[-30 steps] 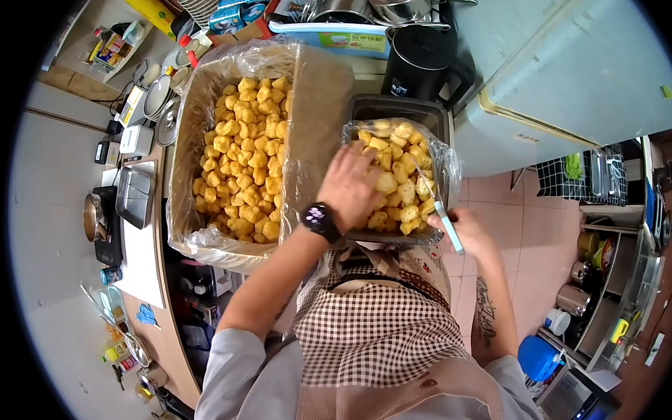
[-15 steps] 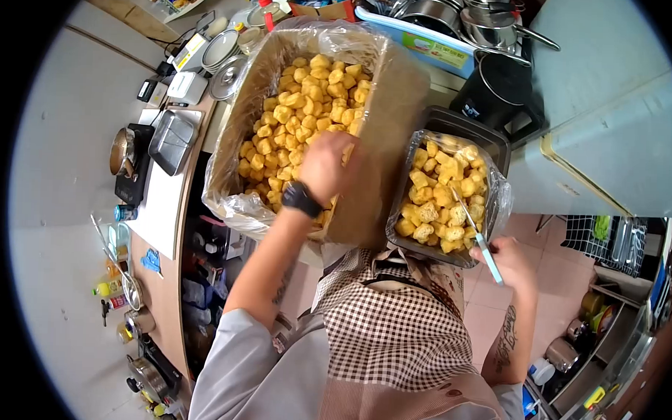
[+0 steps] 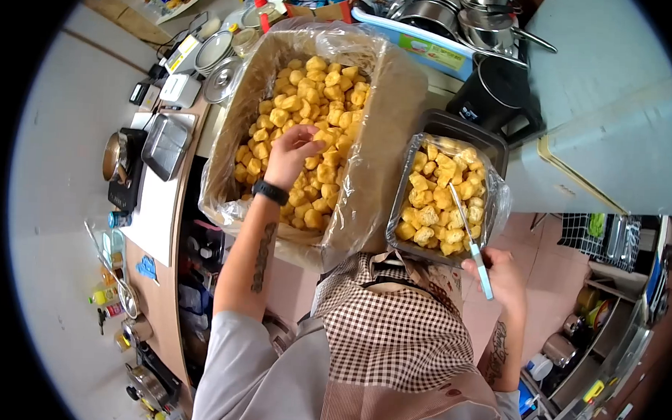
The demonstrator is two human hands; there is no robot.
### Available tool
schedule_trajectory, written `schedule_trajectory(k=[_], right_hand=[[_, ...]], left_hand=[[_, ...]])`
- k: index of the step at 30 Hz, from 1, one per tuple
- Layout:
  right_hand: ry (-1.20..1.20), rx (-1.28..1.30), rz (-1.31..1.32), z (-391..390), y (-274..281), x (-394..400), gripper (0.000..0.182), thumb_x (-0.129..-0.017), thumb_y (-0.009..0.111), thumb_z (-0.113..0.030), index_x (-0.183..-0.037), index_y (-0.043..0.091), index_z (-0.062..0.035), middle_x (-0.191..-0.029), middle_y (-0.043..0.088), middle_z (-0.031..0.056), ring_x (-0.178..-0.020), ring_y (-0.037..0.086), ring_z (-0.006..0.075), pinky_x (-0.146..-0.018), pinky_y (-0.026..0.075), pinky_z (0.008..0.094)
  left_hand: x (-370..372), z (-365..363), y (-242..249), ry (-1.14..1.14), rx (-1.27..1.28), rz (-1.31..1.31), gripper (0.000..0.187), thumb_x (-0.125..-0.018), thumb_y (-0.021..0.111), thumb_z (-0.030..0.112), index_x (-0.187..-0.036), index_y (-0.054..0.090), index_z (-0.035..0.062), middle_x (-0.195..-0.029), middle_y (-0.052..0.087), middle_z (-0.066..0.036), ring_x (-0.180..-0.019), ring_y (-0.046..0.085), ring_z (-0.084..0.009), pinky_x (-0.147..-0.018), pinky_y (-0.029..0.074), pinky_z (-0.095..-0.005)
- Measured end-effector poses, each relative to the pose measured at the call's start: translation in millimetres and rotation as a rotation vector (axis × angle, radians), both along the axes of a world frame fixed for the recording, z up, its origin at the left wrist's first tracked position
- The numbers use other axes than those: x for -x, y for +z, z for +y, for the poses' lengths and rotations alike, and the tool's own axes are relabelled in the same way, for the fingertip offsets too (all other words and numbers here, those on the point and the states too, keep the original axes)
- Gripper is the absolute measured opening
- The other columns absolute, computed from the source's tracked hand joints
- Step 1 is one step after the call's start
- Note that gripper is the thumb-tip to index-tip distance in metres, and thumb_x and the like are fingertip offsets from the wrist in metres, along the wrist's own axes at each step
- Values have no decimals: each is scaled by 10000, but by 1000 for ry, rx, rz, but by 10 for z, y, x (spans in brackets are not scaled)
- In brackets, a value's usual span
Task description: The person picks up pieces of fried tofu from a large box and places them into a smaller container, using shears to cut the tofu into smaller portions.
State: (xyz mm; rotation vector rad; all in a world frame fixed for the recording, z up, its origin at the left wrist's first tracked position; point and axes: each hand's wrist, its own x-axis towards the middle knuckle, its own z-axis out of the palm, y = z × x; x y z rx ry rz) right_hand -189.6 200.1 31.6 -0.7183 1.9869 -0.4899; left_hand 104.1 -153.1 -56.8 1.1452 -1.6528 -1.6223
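Note:
My left hand [image 3: 287,160], with a dark band on the wrist, is over a large plastic-lined cardboard box [image 3: 399,86]. Its thumb and fingers close on one golden fried tofu puff [image 3: 325,139]; many similar puffs lie beneath it. On the right, my right hand [image 3: 502,281] grips the pale blue handle of a slim knife [image 3: 480,270]. The blade slants up and left across more puffs [image 3: 432,213] in a smaller plastic-lined dark tray [image 3: 394,230]. That hand is close to the tray's near right corner.
Behind the tray are a black jug [image 3: 495,90] and a blue-rimmed bin [image 3: 438,54] of pots. A refrigerator [image 3: 612,138] stands at the right. A counter [image 3: 152,270] along the left holds a metal pan [image 3: 166,145] and a small stove [image 3: 126,191].
My left hand has moved left and slightly up within the box, its fingers now on a puff. My right hand and the knife have shifted slightly left and down.

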Motion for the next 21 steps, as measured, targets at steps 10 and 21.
schedule_trajectory(k=[10, 21], right_hand=[[202, 193, -184, -43, -253, -347, 484, -830, 800, -478, -877, 573, -52, -734, 609, 88, -685, 600, 229, -674, 484, 357], [130, 108, -123, 77, -98, -319, 590, -784, 775, -572, -914, 558, -39, -980, 692, 197, -936, 670, 353, -841, 508, 418]], left_hand=[[854, 1468, 536, 1, -628, 825, 420, -960, 642, 46, -1371, 556, 23, -1222, 660, -87, -1103, 653, -194, -985, 545, -364], [928, 1743, 470, -179, -423, 510, 380, -887, 685, -118, -1243, 603, -16, -1185, 698, -96, -1024, 684, -147, -895, 560, -280]])
